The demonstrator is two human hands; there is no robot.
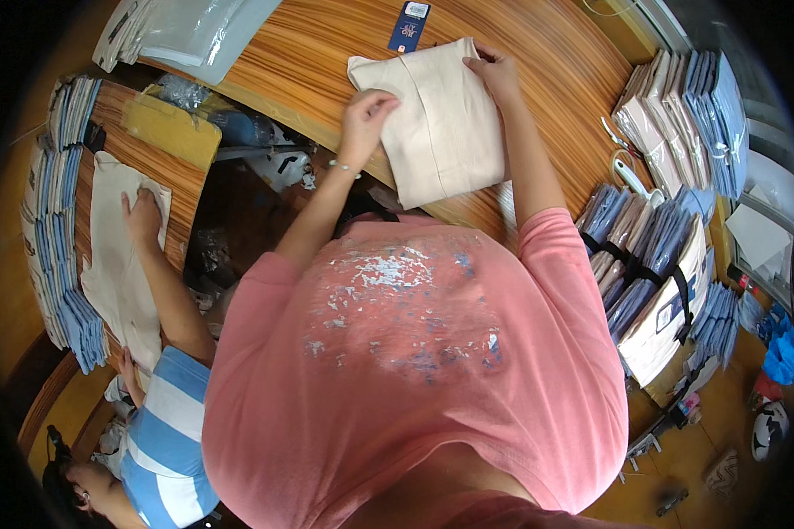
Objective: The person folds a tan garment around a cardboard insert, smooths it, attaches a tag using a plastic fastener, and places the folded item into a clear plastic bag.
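A folded cream garment (441, 132) with a seam down its middle lies on the wood-grain table in front of me. My right hand (494, 78) grips its far right corner, thumb on top and the other fingers partly hidden. Over its left edge, my left hand (368, 128) is closed, thumb and fingertips brought together. Whether cloth or something small is pinched there does not show. A dark blue hang tag (408, 26) with a white label lies just beyond the garment's far edge.
Bagged folded garments (679, 119) are stacked at the right, near scissors (620, 137) and a tape roll (625, 167). A strapped bundle (644, 264) stands nearer. Plastic bags (198, 40) lie far left. At left, a co-worker's hand (144, 218) presses a cream garment (119, 256).
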